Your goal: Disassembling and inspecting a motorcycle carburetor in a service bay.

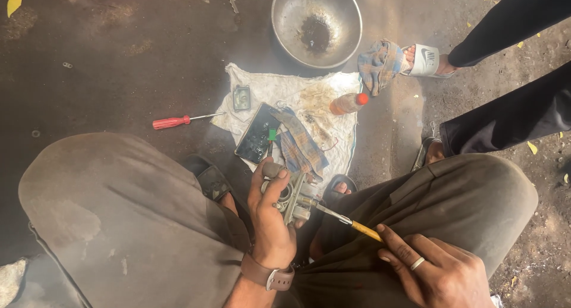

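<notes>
On the dirty floor (119, 58), someone is fixing a small metal part (292, 200).
The left hand (270, 216) is squeezing it, the right hand (434, 269) is pinching a yellow-handled screwdriver (345, 220); its tip might slip and poke fingers.

Dark rectangular phone screen (257, 141) and orange, red-capped bottle (348, 103) on white cloth (279, 88)
</notes>
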